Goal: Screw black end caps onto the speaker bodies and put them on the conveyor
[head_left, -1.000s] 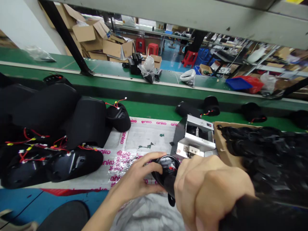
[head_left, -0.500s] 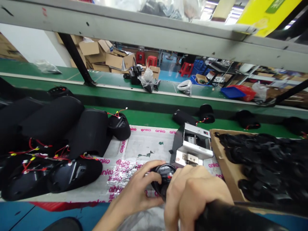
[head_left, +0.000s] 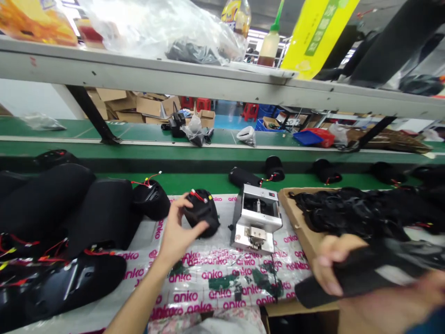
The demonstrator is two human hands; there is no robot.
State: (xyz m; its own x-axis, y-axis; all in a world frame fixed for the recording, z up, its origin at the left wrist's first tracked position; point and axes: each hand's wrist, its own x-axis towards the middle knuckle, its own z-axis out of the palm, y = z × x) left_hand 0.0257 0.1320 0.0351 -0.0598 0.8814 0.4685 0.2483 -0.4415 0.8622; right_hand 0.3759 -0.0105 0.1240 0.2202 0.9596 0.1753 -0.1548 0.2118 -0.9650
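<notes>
My left hand (head_left: 182, 227) grips a rounded black speaker housing (head_left: 202, 215) by its side, thumb in front and fingers behind. Red wires with small connectors stick out at its top. Off to the right, my right hand (head_left: 335, 264) is blurred, with its fingers curled round a long dark object (head_left: 365, 266) that has a pale patch; its exact kind is smeared by motion. Between the hands stands a small silver metal machine (head_left: 257, 222), to the right of the speaker housing and apart from it.
Black fabric-covered speaker bodies (head_left: 100, 218) with red wires crowd the left. An open cardboard box (head_left: 299, 236) of black parts stands on the right. More housings (head_left: 274, 168) lie along the green bench (head_left: 187, 182). A grey shelf (head_left: 156, 76) crosses above, carrying bags and bottles.
The hands, together over the black housing before, are now apart. The left has lifted the housing up and leftward in view; the right has swung out right with the dark object. The view has shifted too.
</notes>
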